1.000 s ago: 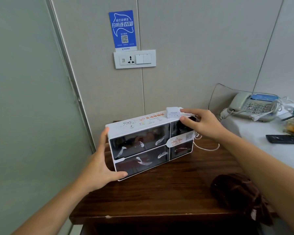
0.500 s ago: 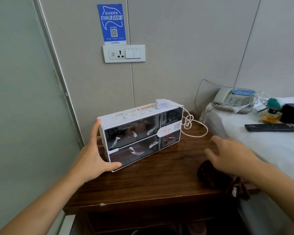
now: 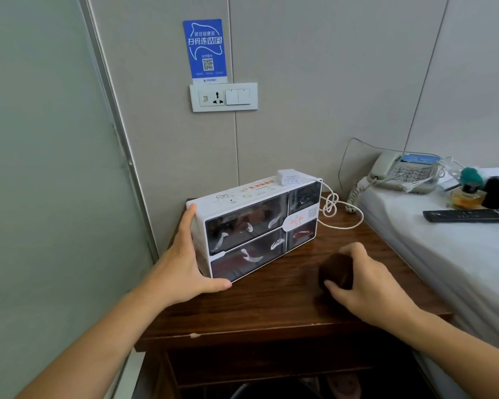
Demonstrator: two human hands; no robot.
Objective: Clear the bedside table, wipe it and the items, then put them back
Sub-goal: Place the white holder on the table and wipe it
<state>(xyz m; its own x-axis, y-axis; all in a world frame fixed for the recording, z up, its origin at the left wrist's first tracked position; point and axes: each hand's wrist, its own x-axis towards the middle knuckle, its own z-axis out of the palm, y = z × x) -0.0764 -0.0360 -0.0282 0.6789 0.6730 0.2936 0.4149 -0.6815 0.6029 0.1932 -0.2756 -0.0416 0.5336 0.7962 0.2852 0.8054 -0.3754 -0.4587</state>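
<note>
While you steady things:
Left hand (image 3: 185,263): fingers spread against drawer box (image 3: 257,226).
Right hand (image 3: 366,286): fingers curled, gripping brown cloth (image 3: 336,270) on wooden table (image 3: 271,306).

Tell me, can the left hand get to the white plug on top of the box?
Probably yes. The left hand already holds the box at its end, and the white plug sits uncovered on top.

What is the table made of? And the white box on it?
The table looks like dark wood with a glossy finish: grain lines show, and a pale chip marks its front edge. The box looks like smooth white plastic with dark see-through fronts that reflect light.
</note>
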